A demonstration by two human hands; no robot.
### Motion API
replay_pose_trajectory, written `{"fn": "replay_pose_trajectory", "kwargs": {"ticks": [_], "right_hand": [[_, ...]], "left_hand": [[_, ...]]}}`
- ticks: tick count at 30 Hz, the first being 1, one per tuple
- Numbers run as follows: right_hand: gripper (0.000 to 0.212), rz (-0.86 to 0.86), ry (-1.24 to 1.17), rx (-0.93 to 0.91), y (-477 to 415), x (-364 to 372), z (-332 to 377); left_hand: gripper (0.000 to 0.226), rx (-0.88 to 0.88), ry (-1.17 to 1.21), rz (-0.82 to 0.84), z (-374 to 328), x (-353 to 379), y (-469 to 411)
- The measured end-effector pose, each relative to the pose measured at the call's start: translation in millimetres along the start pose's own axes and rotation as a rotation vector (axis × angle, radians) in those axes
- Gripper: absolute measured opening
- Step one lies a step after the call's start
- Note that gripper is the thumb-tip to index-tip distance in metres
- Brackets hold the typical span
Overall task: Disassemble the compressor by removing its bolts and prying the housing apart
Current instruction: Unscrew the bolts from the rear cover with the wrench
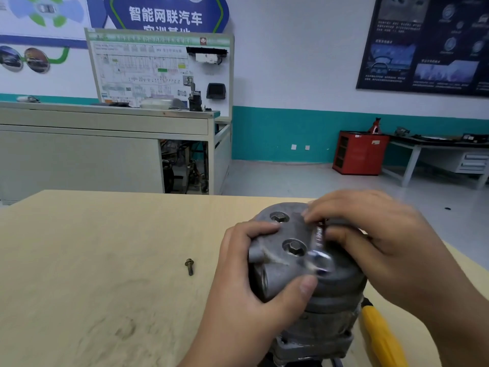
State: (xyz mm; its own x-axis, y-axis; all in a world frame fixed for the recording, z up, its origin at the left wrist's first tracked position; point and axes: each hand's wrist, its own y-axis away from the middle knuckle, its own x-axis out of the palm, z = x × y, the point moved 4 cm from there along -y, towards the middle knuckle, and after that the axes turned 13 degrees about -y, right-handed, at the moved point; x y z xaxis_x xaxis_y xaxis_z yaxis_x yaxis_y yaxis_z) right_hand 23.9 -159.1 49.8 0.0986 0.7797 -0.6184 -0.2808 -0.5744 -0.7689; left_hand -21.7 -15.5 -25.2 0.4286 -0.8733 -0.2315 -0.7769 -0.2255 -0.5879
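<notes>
In the head view, the compressor (pixel 338 282) is stood upright on the tabletop (pixel 105 260), at 4 o'clock in the frame. Its top housing is clasped by the left grip (pixel 251 292) from 9 o'clock, thumb curled on the near side. A bolt (pixel 318 233), blurred, is pinched by the right grip (pixel 383 242) over the housing's 3 o'clock edge. 2 seated bolts (pixel 279 217) are seen in the top face. A loose bolt (pixel 189 266) is laid at 9 o'clock from the compressor, well apart. A yellow handle (pixel 381 337) is seen at 5 o'clock.

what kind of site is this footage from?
Likely an automotive training workshop: the wall sign reads 智能网联汽车 (intelligent connected vehicles), a wiring-diagram trainer board stands on a bench, and a red cabinet sits by a workbench.
</notes>
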Motion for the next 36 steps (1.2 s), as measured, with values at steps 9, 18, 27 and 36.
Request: {"fn": "replay_pose_trajectory", "kwargs": {"ticks": [9, 18, 27, 36], "right_hand": [[0.010, -0.576, -0.741, 0.284, 42.3, 1.8, -33.1], [0.017, -0.533, -0.928, 1.032, -5.6, 2.8, -75.5], [0.012, -0.040, -0.551, 0.847, -60.2, 30.9, -49.7], [0.010, -0.010, -0.282, 0.400, -29.0, 9.1, 1.5]], "left_hand": [[0.047, -0.023, 0.002, -0.007, 0.3, -2.3, 0.8], [0.049, -0.040, 0.025, -0.002, -0.5, -0.7, 1.6], [0.050, -0.014, 0.008, -0.014, -1.6, 0.1, 1.5], [0.071, -0.035, 0.114, 0.015, 4.5, 1.2, -2.2]]}}
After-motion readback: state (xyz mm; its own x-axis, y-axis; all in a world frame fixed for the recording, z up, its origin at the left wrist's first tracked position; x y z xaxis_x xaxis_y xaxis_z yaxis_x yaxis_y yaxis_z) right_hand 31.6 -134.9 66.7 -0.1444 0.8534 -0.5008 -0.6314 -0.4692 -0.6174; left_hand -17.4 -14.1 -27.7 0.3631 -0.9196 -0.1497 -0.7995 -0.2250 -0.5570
